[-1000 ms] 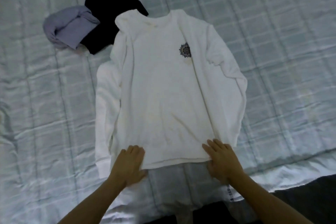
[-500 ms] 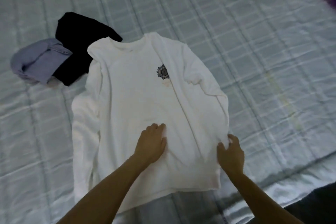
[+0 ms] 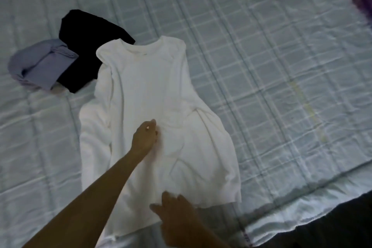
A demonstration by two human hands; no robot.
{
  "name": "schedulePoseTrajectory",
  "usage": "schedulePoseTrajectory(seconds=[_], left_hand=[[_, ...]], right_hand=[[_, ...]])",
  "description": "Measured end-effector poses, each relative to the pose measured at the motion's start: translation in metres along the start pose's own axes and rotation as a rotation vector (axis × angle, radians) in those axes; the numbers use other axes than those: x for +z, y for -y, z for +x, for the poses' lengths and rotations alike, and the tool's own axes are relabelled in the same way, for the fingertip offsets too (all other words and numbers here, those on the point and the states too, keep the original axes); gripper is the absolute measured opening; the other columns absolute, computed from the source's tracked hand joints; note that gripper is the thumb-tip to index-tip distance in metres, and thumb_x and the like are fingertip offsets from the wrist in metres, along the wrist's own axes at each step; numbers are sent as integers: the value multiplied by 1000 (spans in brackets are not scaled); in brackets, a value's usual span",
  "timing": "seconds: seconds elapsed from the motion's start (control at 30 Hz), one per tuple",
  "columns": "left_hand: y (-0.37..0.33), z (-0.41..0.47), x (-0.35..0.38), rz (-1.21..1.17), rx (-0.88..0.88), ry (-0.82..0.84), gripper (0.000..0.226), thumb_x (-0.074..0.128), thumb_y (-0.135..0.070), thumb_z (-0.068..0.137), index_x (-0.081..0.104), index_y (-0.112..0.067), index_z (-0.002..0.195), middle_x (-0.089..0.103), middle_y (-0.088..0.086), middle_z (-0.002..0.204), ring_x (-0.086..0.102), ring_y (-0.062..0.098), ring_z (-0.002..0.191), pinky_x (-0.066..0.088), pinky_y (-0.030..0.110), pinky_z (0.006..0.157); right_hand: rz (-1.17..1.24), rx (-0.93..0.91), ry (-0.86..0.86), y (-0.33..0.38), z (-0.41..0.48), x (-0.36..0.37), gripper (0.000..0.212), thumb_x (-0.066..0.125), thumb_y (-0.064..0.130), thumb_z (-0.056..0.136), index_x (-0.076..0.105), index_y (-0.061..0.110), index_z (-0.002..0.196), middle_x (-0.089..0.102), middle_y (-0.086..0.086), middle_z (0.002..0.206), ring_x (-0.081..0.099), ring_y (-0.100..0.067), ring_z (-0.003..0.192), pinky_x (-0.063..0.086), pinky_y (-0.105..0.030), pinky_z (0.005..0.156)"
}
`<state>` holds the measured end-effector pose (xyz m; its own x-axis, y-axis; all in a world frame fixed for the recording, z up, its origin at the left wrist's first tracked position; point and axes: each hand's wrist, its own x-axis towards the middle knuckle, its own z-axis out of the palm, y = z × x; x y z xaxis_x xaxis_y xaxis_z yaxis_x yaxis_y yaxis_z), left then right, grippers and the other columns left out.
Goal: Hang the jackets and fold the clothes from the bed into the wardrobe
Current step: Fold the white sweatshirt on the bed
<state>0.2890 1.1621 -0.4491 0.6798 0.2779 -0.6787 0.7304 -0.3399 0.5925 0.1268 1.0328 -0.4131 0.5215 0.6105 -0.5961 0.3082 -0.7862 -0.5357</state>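
Quilted bed (image 3: 261, 66), left hand (image 3: 145, 137) on sweatshirt (image 3: 145, 78)

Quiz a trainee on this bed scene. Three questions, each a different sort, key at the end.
1. True or false: the folded lavender garment lies to the right of the folded black garment.
2. Which hand is at the bottom hem of the white long-sleeved sweatshirt spread on the pale quilted bedspread? A) left hand B) right hand C) neither
3. Fill in: the left hand is on the sweatshirt's ____, well below the collar.

Key: 1 false; 2 B; 3 middle.
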Motion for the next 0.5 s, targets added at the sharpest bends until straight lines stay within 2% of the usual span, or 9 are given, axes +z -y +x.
schedulePoseTrajectory(seconds=[0.03, 0.1, 0.17, 0.23, 0.3, 0.33, 0.4, 0.43, 0.5], left_hand=[[8, -2, -3, 93, 35, 17, 38, 41, -47, 97, 55, -17, 116, 64, 9, 110, 62, 31, 100, 49, 43, 93], [20, -8, 6, 199, 94, 44, 56, 48, -50, 93, 40, -16, 136, 53, 11, 129, 54, 30, 115, 43, 42, 100], [31, -17, 25, 269, 163, 28, 75, 55, -53, 87, 27, -15, 144, 42, 13, 140, 45, 29, 125, 39, 42, 104], [39, -21, 41, 326, 195, -56, 83, 61, -53, 82, 22, -15, 145, 38, 12, 142, 40, 29, 128, 37, 42, 104], [44, -20, 50, 430, 156, -106, 89, 62, -57, 78, 19, -16, 145, 33, 14, 145, 35, 31, 130, 35, 45, 104], [45, -20, 54, 527, 146, -89, 96, 60, -64, 76, 14, -17, 146, 25, 15, 148, 29, 32, 133, 31, 47, 105], [44, -26, 62, 732, 151, -13, 109, 54, -77, 70, 6, -18, 147, 8, 15, 154, 15, 35, 140, 21, 50, 110], [44, -29, 66, 797, 150, 20, 109, 53, -77, 70, 6, -17, 147, 4, 14, 155, 11, 35, 141, 19, 50, 110], [44, -34, 72, 856, 160, 1, 89, 58, -59, 79, 14, -15, 143, 15, 19, 150, 23, 36, 134, 29, 47, 104]], right_hand=[[75, 56, 81, 0, -3, 7, 42, 54, 24, 87, 48, 22, 128, 43, -12, 124, 51, -38, 106, 39, -43, 92], [170, 131, 41, -8, -8, 11, 38, 42, 38, 92, 50, 29, 128, 46, -7, 123, 53, -35, 105, 43, -40, 92], [288, 228, -176, -25, -10, 11, 38, 34, 39, 91, 58, 30, 120, 56, -1, 114, 58, -25, 102, 47, -34, 90], [334, 309, -456, -45, -8, 7, 31, 42, 30, 91, 62, 28, 114, 61, 3, 105, 59, -17, 98, 47, -25, 86], [334, 443, -629, -70, 0, 0, 29, 50, 26, 90, 60, 24, 117, 59, 3, 110, 55, -14, 102, 41, -19, 90], [325, 506, -689, -83, 4, -3, 32, 54, 25, 89, 58, 22, 120, 58, 1, 114, 54, -15, 105, 39, -22, 94], [290, 598, -702, -105, 13, -10, 38, 56, 28, 90, 53, 21, 127, 55, -1, 123, 51, -18, 112, 39, -30, 100], [290, 620, -648, -110, 17, -11, 40, 54, 29, 91, 50, 22, 130, 54, 0, 128, 51, -18, 116, 37, -31, 102], [302, 629, -506, -110, 25, -11, 40, 48, 32, 95, 45, 24, 134, 51, 2, 133, 49, -17, 120, 34, -30, 105]])
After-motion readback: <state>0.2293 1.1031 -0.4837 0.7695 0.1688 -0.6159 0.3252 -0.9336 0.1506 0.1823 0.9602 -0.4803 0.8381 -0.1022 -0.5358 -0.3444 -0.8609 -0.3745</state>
